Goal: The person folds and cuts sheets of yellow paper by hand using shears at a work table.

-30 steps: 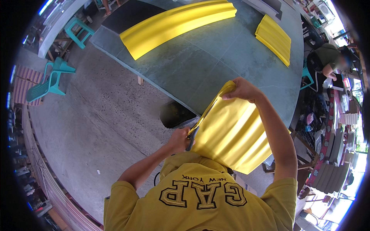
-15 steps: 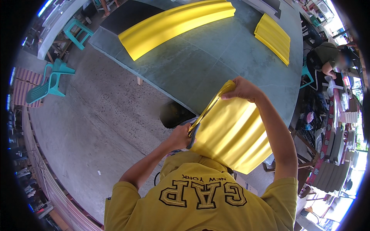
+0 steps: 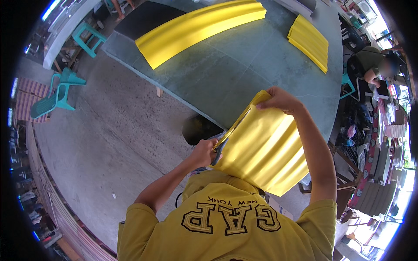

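A ridged yellow sheet (image 3: 265, 148) lies partly over the near edge of the table and hangs down in front of my shirt. My left hand (image 3: 203, 153) is closed around the dark handles of a pair of scissors (image 3: 220, 151). Their blades reach along the sheet's left edge toward my right hand (image 3: 282, 101). That hand pinches the sheet's upper left corner, thumb on top, where the material looks folded or layered. Just left of the blades runs a narrow yellow strip of the edge. The fingers under the sheet are hidden.
On the grey-green table (image 3: 217, 69) lie a long yellow piece (image 3: 196, 32) and a smaller ridged one (image 3: 308, 42). A black sheet (image 3: 146, 19) is at the far left corner. Teal stools (image 3: 89, 38) and a teal chair (image 3: 58, 98) stand left. Another person (image 3: 370, 65) sits at right.
My right hand and the sheet's pinched corner have shifted slightly to the right. The scissors have moved a little along the sheet's edge, still in my left hand.
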A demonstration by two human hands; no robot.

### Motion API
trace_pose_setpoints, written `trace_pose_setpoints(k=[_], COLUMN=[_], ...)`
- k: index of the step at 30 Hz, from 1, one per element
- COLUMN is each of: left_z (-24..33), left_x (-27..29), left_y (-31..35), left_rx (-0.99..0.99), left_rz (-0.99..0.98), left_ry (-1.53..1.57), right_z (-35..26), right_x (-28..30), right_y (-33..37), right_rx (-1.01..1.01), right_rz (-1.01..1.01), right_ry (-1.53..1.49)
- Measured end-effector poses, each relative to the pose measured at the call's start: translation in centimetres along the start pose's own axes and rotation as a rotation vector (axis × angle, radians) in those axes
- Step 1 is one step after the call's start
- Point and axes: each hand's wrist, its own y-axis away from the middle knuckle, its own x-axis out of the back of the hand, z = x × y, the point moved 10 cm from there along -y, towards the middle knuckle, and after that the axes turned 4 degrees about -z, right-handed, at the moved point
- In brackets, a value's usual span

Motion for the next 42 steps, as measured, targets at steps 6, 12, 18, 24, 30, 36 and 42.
trace_pose_setpoints(k=[6,12,18,24,30,36,42], left_z=[1.2,1.6,3.5,7.6,13.3,17.1,17.6], left_x=[0.3,0.5,0.5,1.3,1.4,-0.4,-3.1], left_y=[-1.0,-2.1,-2.6,-4.6,-8.2,-12.0,-14.9], left_rx=[0.025,-0.06,-0.182,-0.318,-0.448,-0.403,-0.262], left_rz=[-0.05,-0.063,-0.146,-0.174,-0.114,-0.146,-0.186], left_ry=[-0.046,-0.145,-0.131,-0.156,-0.261,-0.293,-0.13], right_z=[-0.5,-0.9,-0.3,-2.0,-3.7,-4.8,-2.7], right_x=[0.5,0.1,0.9,3.5,7.1,12.0,16.2], right_y=[1.3,3.1,5.7,10.0,14.1,17.2,17.6], right_rx=[0.035,0.061,0.085,0.076,0.12,0.146,0.129], right_rz=[0.067,0.103,0.195,0.369,0.48,0.502,0.505], right_ry=[-0.032,-0.055,-0.126,-0.051,-0.025,-0.026,0.025])
